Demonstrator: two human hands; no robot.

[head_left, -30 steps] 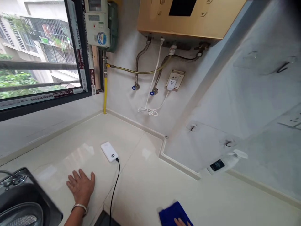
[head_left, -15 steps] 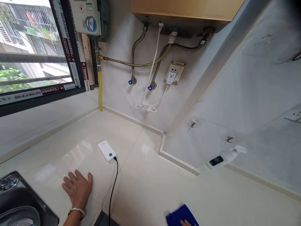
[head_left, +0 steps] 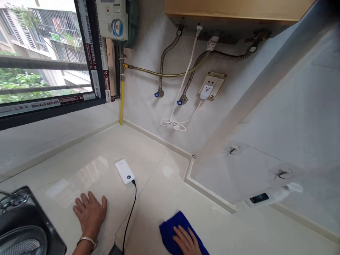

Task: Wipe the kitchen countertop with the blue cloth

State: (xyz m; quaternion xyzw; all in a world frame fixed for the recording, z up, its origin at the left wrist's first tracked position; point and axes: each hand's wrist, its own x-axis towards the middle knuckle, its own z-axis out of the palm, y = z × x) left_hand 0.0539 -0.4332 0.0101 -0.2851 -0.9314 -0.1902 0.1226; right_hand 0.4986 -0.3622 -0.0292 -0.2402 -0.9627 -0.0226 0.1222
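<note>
My left hand (head_left: 90, 216) lies palm down on the pale glossy countertop (head_left: 87, 177), fingers spread and holding nothing. A metal bangle is around its wrist. Partly cut off by the bottom edge, my right hand (head_left: 186, 241) rests with its fingers stretched out on a dark blue cloth (head_left: 168, 226), which lies on the counter under it. Its thumb is hidden. A white power bank (head_left: 124, 172) sits beyond my left hand, and a black cable (head_left: 130, 214) runs from it down between my hands.
A black sink (head_left: 18, 226) with a strainer basket fills the lower left. White bottle (head_left: 268, 198) with a dark label stands by the right wall. Low upstands edge the counter. Above are a window (head_left: 45, 53), hoses, a yellow pipe (head_left: 122, 102), a socket (head_left: 211, 85) and a gold-coloured box (head_left: 233, 10).
My right hand and the blue cloth have moved left and farther onto the counter, so more of both shows. The whole view has shifted slightly. My left hand remains on the counter.
</note>
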